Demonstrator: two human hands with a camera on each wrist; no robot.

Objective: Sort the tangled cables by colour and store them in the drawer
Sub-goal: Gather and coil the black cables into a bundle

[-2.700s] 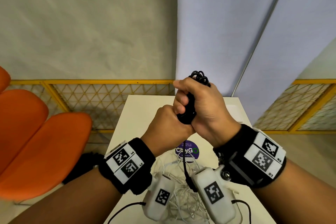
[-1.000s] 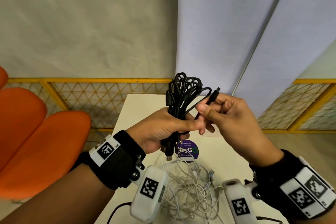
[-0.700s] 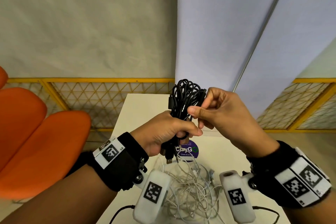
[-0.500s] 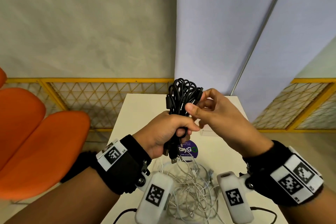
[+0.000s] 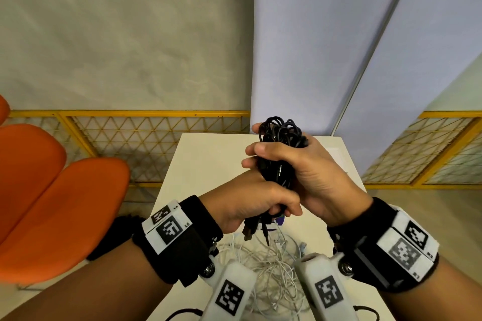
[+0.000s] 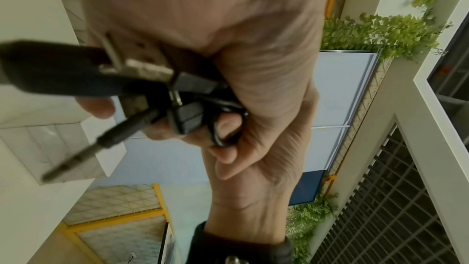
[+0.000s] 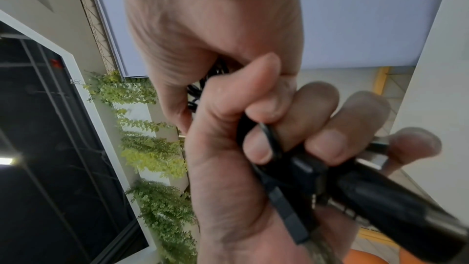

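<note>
Hands gripping black cables, plug tips likely USB, wrist-only

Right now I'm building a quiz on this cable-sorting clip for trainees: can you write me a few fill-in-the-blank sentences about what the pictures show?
1. Both hands grip one bundle of ____ cables above the table.
2. The right hand holds the bundle higher up than the ____ hand.
3. The loose pile lying on the table is of ____ cables.
4. Left of the table stands an ____ chair.

Missing words: black; left; white; orange
</note>
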